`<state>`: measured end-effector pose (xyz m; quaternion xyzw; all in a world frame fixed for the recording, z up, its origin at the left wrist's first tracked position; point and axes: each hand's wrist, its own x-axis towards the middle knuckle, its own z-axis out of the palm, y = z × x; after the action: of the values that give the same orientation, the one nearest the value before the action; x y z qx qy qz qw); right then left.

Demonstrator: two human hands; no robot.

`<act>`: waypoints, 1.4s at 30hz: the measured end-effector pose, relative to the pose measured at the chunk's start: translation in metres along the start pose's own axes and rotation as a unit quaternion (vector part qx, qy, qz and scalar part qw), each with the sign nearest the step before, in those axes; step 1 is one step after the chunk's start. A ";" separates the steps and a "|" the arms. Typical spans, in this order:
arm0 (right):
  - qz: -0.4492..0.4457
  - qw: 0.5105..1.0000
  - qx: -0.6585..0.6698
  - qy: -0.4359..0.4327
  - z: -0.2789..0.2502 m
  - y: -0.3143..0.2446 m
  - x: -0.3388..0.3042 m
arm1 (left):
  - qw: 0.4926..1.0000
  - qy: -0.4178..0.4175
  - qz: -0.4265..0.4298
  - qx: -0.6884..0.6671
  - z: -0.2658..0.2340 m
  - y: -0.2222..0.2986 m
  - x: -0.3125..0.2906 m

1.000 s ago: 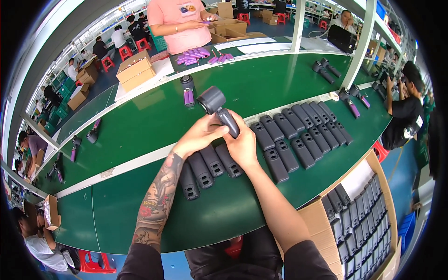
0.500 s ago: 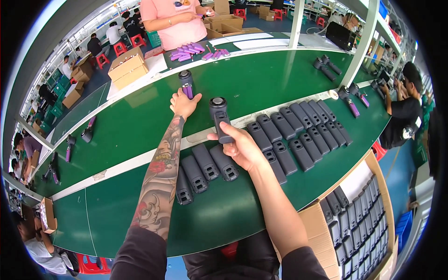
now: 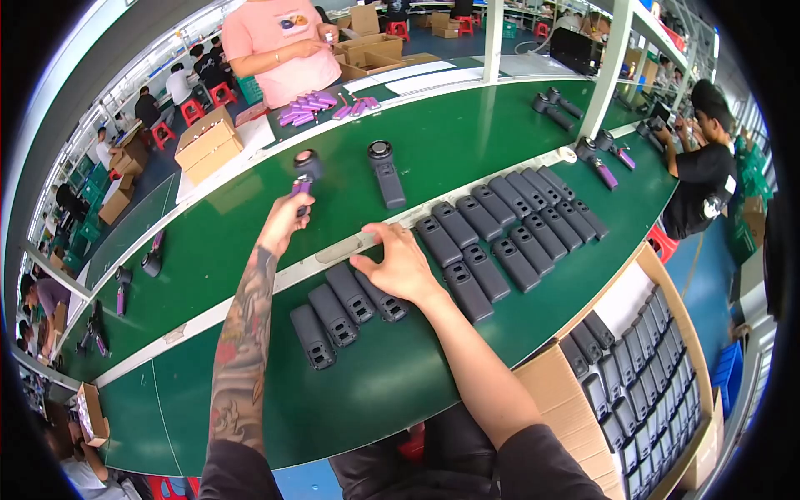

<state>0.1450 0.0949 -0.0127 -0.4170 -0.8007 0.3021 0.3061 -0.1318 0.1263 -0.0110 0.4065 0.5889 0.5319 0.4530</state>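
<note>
My left hand [image 3: 286,223] grips a half-built handheld device [image 3: 307,164] by its purple battery handle, the dark round head pointing away from me and slightly blurred. With nothing in it, my right hand [image 3: 400,265] hovers fingers apart over the near edge strip and a row of dark grey handle casings [image 3: 329,312]. It partly hides the rightmost casing of that row. Beyond it on the green belt lies a device with a grey handle casing [image 3: 386,179] on, its round head toward the far side.
More casings [image 3: 521,242] lie in two rows at right, and a cardboard box [image 3: 575,408] full of them stands beside the bench. Purple battery cells [image 3: 307,108] are heaped at the far edge before a person in pink [image 3: 279,54]. A white post [image 3: 607,75] rises at right.
My right hand has let go of the cased device, now lying on the belt, and drawn back toward me. My left hand has lifted the battery-handled device and drawn it left and nearer.
</note>
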 end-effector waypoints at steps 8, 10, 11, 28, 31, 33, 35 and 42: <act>-0.030 0.997 -0.012 -0.069 0.011 0.015 0.002 | 0.951 0.088 0.175 -0.238 0.024 0.028 -0.083; -0.051 0.998 -0.040 -0.001 0.014 0.023 0.002 | 0.933 0.095 0.166 -0.304 0.023 0.025 -0.084; -0.052 0.998 -0.041 -0.001 0.013 0.018 0.001 | 0.933 0.096 0.166 -0.305 0.020 0.022 -0.087; -0.001 0.974 0.168 0.152 -0.018 -0.014 0.003 | 0.979 0.041 0.107 -0.168 0.060 0.025 -0.107; 0.085 0.798 0.587 0.103 -0.020 -0.013 0.004 | 0.955 -0.027 0.097 -0.279 0.068 0.023 -0.103; 0.108 0.773 0.621 0.072 -0.023 -0.005 0.005 | 0.955 -0.024 0.107 -0.275 0.071 0.020 -0.101; 0.125 0.787 0.603 0.025 -0.023 -0.002 0.005 | 0.948 -0.021 0.138 -0.286 0.071 0.017 -0.100; 0.154 0.745 0.647 -0.055 -0.018 0.004 0.007 | 0.946 0.003 0.145 -0.289 0.056 0.014 -0.099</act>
<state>0.1574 0.1067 -0.0031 -0.2192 -0.3538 0.8131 0.4070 -0.0516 0.0470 0.0111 0.3374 0.3461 0.7403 0.4673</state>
